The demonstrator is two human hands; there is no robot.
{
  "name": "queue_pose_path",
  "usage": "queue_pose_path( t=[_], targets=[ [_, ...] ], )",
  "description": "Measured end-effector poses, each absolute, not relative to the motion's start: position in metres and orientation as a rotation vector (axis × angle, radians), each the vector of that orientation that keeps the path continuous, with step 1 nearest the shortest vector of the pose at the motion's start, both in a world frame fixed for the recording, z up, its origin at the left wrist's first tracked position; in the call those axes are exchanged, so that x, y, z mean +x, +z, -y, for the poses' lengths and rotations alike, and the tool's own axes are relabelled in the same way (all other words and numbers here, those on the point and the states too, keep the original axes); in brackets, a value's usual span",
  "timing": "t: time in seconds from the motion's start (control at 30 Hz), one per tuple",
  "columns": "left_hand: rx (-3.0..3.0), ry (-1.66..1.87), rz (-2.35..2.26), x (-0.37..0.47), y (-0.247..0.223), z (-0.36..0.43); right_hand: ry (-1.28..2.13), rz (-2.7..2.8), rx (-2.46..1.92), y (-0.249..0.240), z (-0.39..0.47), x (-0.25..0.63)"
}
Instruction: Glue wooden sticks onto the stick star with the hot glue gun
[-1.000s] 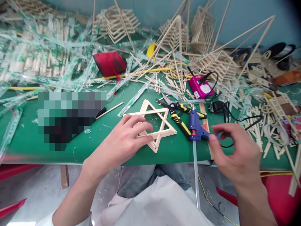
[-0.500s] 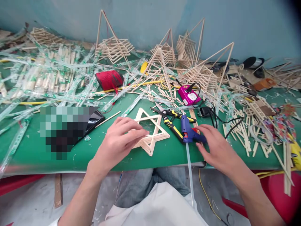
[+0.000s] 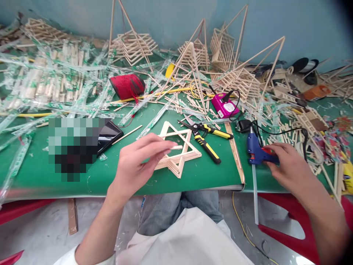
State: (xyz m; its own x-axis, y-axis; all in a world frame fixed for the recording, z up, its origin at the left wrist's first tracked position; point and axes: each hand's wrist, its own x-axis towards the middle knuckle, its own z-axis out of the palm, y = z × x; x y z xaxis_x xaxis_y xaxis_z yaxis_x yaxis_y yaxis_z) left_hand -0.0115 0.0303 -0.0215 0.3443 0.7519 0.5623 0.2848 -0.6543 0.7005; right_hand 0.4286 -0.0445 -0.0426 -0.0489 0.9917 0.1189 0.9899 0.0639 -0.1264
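My left hand [image 3: 142, 162] is closed in a pinch on a short wooden stick [image 3: 177, 147], its pale end poking past my fingertips. Below and beyond it, a six-pointed star of stacked wooden sticks [image 3: 189, 157] lies on the green table, partly covered by my hand. At the right, my right hand [image 3: 288, 163] has its fingers round the handle of a blue hot glue gun [image 3: 253, 147]. A long clear glue stick [image 3: 255, 195] juts from the gun's back end past the table edge. Between star and gun lie yellow-and-black pruning shears [image 3: 208, 149] with open blades.
Behind are a magenta power socket [image 3: 224, 105], a red thread spool [image 3: 127, 87], scattered stick offcuts and several hanging stick frames [image 3: 132, 48]. Plastic-wrapped sticks [image 3: 55, 81] heap at left near a black phone [image 3: 109, 134]. A flat wooden strip [image 3: 235, 154] lies near the front edge.
My right hand has carried the glue gun to the right, away from the shears and star. My left hand has shifted slightly, and the stick's end now shows clearly. The view has moved a little.
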Motion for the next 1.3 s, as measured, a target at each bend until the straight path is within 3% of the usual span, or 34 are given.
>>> queue_pose_path(
  t=[0.17, 0.33, 0.5, 0.63, 0.87, 1.03, 1.13, 1.3],
  targets=[
    [1.825, 1.387, -1.032, -0.001, -0.023, -0.024, -0.001, 2.23, -1.994, -0.038, 0.036, 0.419],
    [1.934, 1.314, -1.08, -0.009, -0.022, -0.019, -0.013, 2.247, -1.828, -0.018, 0.015, 0.35],
    [2.477, 1.037, -0.902, -0.01, -0.023, -0.019, 0.271, 2.282, -1.603, 0.007, 0.003, 0.269],
    [2.617, 0.971, -0.784, 0.0, -0.028, -0.018, 0.729, 2.275, -1.427, 0.012, 0.02, 0.227],
    [2.684, 0.856, -0.556, 0.002, -0.035, -0.02, 0.808, 2.073, -1.521, -0.014, 0.06, 0.195],
    [2.393, 1.069, -0.968, -0.024, -0.045, -0.031, 0.87, 1.753, -1.632, -0.028, 0.072, 0.182],
    [2.119, 0.986, -1.294, -0.044, -0.059, -0.038, 0.922, 1.679, -1.686, -0.035, 0.072, 0.179],
    [2.001, 0.873, -1.296, -0.057, -0.073, -0.033, 0.898, 1.732, -1.698, -0.033, 0.066, 0.183]
  ],
)
